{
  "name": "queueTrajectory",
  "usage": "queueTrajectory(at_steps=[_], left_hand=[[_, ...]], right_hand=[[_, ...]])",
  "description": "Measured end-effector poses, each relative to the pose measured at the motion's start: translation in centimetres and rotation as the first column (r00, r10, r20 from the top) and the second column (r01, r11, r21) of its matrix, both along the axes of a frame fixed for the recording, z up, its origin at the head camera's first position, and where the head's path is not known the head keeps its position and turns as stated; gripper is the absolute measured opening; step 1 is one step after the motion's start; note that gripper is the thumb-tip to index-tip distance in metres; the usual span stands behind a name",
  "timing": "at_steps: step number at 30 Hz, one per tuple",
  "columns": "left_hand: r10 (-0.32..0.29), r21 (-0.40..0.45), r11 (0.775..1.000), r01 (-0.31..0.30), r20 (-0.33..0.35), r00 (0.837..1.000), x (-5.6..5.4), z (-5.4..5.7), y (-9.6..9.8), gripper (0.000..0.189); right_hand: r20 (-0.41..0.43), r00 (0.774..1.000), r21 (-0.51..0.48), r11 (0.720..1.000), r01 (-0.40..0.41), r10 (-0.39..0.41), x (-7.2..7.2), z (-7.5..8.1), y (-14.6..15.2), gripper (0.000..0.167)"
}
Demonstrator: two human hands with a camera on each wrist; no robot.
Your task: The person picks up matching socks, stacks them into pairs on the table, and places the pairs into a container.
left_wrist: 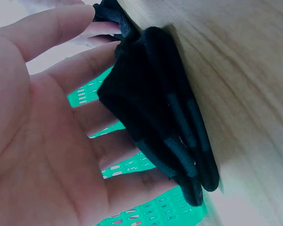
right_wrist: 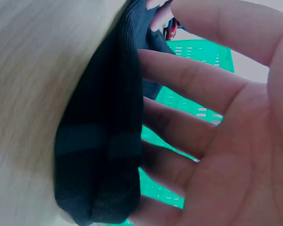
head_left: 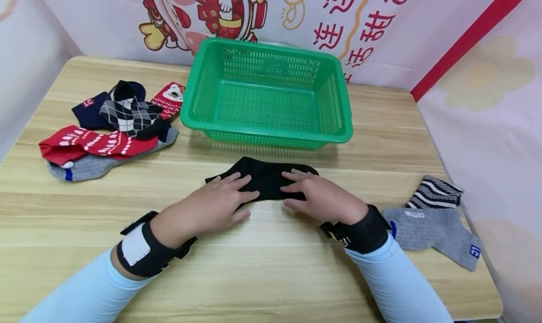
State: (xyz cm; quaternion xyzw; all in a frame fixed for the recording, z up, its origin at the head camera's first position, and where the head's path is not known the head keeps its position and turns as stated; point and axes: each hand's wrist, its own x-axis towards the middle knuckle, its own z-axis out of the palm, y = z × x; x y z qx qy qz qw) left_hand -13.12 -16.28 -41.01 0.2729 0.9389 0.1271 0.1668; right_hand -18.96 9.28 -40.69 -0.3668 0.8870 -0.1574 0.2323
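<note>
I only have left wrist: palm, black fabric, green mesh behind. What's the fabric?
Observer: A black sock lying flat on the table; the left hand presses its left end.
Operator: Right hand?
Observer: The right hand presses the sock's right end, fingers straight.
Operator: The green mesh?
Observer: A green basket just behind the sock, nothing in it.
Operator: Other socks?
Observer: A sock pile at far left; a grey sock and a striped sock at right.
</note>
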Motion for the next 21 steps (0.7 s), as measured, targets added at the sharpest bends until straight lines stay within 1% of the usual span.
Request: queueTrajectory(at_steps=[5, 10, 15, 17, 21], left_hand=[[0.019, 0.009, 1.000, -0.019, -0.005, 1.000, 0.02, 0.09, -0.05, 0.039], [0.036, 0.018, 0.999, -0.036, -0.005, 0.999, 0.02, 0.46, -0.08, 0.037], [0.032, 0.031, 0.999, -0.031, -0.044, 0.999, -0.06, 0.56, -0.23, 0.039], [0.027, 0.033, 0.999, -0.025, -0.059, 0.998, -0.08, 0.50, -0.27, 0.043], [0.017, 0.017, 1.000, -0.016, -0.048, 0.999, -0.04, 0.40, -0.24, 0.047]], right_hand=[[-0.011, 1.000, 0.007, 1.000, 0.024, -0.024, -0.18, -0.04, 0.20, 0.038], [-0.025, 0.999, 0.003, 0.999, 0.039, -0.039, -0.33, -0.02, 0.30, 0.036], [-0.030, 0.999, 0.004, 0.999, 0.043, -0.043, -0.28, 0.15, 0.28, 0.038], [-0.037, 0.999, -0.011, 0.999, 0.032, -0.033, -0.14, 0.29, 0.20, 0.040], [-0.035, 0.999, -0.048, 0.998, -0.029, 0.027, 0.28, 0.35, -0.09, 0.044]])
